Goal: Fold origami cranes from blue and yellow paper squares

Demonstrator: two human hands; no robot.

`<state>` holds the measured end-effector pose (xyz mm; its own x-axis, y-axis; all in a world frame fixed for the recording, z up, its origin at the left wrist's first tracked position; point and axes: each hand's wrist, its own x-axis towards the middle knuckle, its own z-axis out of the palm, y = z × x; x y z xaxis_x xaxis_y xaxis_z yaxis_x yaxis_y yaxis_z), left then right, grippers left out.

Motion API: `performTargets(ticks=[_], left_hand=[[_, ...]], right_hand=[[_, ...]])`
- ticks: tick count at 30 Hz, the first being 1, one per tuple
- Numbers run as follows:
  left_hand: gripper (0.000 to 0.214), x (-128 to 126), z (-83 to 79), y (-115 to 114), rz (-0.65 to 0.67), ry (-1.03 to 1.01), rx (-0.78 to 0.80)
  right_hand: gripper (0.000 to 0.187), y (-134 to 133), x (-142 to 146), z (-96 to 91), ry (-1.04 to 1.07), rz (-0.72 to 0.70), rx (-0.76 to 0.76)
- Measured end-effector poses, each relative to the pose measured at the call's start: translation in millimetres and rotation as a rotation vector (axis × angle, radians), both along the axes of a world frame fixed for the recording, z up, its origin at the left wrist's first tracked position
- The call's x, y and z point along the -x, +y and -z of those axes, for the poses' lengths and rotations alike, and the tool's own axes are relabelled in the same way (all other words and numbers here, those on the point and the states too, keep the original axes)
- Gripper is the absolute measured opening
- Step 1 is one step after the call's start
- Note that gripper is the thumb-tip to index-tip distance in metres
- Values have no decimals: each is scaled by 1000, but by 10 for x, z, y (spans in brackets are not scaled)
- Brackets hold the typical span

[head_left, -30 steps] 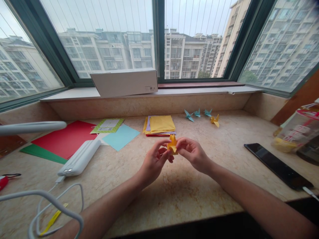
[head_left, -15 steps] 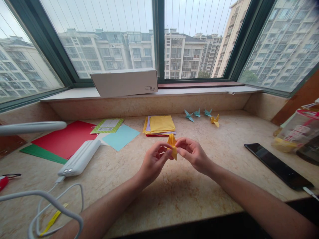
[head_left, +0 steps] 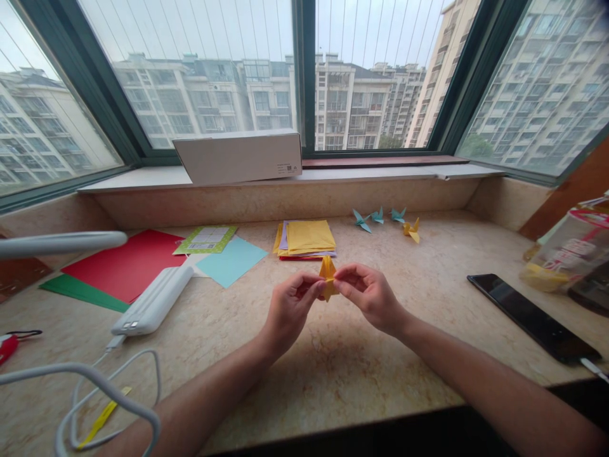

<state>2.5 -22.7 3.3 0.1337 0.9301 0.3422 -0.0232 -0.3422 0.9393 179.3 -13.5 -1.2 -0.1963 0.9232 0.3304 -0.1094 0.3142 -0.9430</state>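
Note:
A small folded yellow origami paper is held up in front of me, above the stone counter. My left hand pinches its left side between thumb and fingers. On its right side, the thumb and forefinger of my right hand are closed on it too. The folded points stick out above and below my fingertips. Just behind lies a stack of yellow, purple and red paper. Further back on the right stand several light-blue paper cranes and one yellow paper crane.
Left lie red paper, green paper, a light-blue sheet, a green-edged packet and a white power bank with a cable. Right are a phone and a clear plastic cup. A white box sits on the sill.
The yellow origami paper has turned slightly between my fingers, and its lower point now sits a little higher. My left hand has shifted slightly. Both hands keep their pinch.

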Motion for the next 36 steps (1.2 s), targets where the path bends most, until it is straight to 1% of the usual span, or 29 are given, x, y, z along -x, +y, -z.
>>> performTargets(ticks=[5,9,13,19,22,24,27,30,36], left_hand=[[25,7,-27,-26,39,22,0],[24,-1,-53,-52,59,23,29],[21,-16,-47,-51,52,18,51],[22,-16,-7,-16,-6,65,10],[24,0,-1,-11,1,78,-3],[24,7,-7,-15,19,83,-4],[26,3,-30,-31,56,79,11],[27,-13,-66,-48,91,47,48],[27,-1,-105,-54,118,-7,98]], right_hand=[[19,-18,-7,-54,-33,51,28],[20,-15,-14,-72,-52,65,33],[21,-19,-15,-70,-51,4,39],[31,-29,-18,-59,-71,-108,-4],[31,-21,-14,-21,-43,-182,2],[29,-11,-7,10,-26,-183,4],[23,-6,8,34,-10,-121,0],[19,-15,22,27,19,-92,0],[13,-6,11,5,73,-165,-33]])
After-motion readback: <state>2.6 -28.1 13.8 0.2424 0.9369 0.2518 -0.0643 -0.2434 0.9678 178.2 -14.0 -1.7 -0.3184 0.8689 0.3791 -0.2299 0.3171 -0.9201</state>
